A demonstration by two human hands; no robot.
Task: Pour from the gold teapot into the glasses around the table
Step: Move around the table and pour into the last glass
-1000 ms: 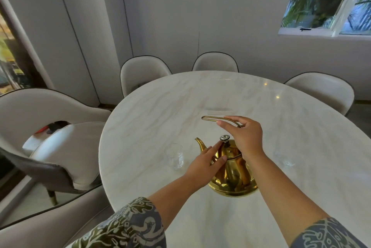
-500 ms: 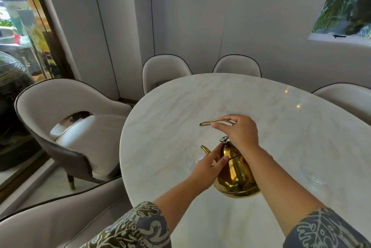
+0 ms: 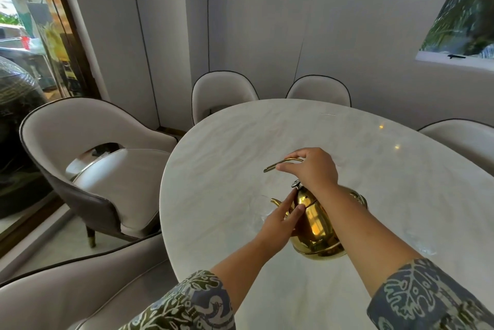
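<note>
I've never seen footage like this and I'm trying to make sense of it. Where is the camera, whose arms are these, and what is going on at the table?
There is no machine here. The camera sits on a person's head, looking forward and down, so the two arms in patterned sleeves are the wearer's own. The right hand grips the thin handle of a shiny gold metal teapot, which is tipped with its spout toward the left. The left hand rests fingers against the pot near its lid. Both are over a pale oval marble table ringed by cream padded chairs. A faint clear glass seems to stand below the spout; blur hides whether liquid flows.
</note>
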